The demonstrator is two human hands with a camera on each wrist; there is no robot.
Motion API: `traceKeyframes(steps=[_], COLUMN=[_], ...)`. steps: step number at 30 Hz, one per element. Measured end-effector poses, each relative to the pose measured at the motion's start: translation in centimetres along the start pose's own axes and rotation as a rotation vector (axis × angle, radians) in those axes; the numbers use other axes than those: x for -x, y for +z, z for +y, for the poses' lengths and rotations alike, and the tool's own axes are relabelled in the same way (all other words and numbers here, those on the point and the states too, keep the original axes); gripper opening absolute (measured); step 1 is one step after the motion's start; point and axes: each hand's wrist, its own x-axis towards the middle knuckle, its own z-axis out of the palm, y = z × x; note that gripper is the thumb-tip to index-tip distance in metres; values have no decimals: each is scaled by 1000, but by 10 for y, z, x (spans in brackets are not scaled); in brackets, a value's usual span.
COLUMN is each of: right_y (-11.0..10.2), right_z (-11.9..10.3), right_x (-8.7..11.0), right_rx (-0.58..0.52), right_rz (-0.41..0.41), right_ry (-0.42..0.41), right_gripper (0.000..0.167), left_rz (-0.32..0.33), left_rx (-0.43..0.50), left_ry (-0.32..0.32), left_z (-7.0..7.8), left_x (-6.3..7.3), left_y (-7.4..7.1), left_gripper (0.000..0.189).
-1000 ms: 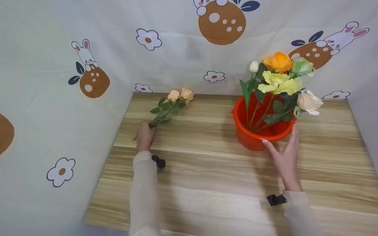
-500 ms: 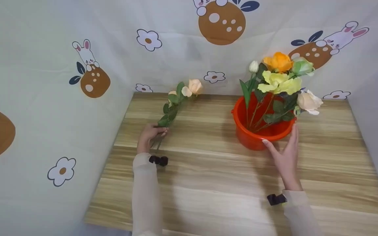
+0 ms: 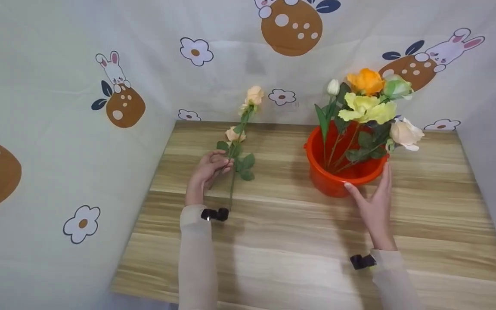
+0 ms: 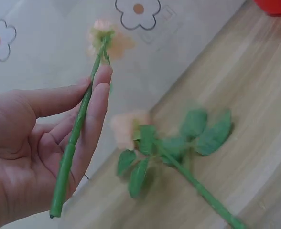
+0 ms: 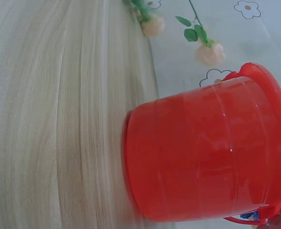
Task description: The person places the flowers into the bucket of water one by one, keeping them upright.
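Observation:
In the head view my left hand [image 3: 207, 172] pinches the stem of a peach rose [image 3: 254, 95], its bloom raised toward the back wall. The green stem [image 4: 73, 138] runs between thumb and fingers in the left wrist view. A second peach rose [image 3: 235, 134] lies on the table just beside this hand, its leaves and stem [image 4: 193, 181] angled away. On the right, my right hand [image 3: 377, 206] rests against the red bucket [image 3: 332, 187], thumb at the front rim and straight fingers along the right side. The upright bucket [image 5: 198, 148] holds several flowers.
Orange flower [image 3: 365, 82], yellow flower [image 3: 366, 110], green flower [image 3: 397, 88], pale peach rose [image 3: 406, 134] and white tulip [image 3: 333, 87] rise above the bucket. Patterned cloth [image 3: 230, 77] encloses the wood-grain table [image 3: 282, 241] at the back and sides.
My left hand has picked up the roses and shifted right; one is now raised in its pinch while the other has separated onto the table. The right hand and bucket stay put.

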Motion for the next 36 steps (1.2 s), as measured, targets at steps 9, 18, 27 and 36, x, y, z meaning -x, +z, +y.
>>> traceKeyframes(steps=[9,18,27,36], right_y=[0,2,2,1], right_z=[1,4,4,2], right_x=[0,-1,-2,-1], right_rx=[6,-1,11,12], right_rz=[15,22,20,21], right_ry=[-26,-43,-30,-29], right_gripper=[109,110,110,110], left_rz=[-70,-190,-274,-285], left_rx=[-206,-224,-261,-264], left_ry=[84,89,171,320], left_z=[15,11,21,42], left_x=[11,22,31,39], left_y=[26,60,102,161], left_gripper=[42,26,15,19])
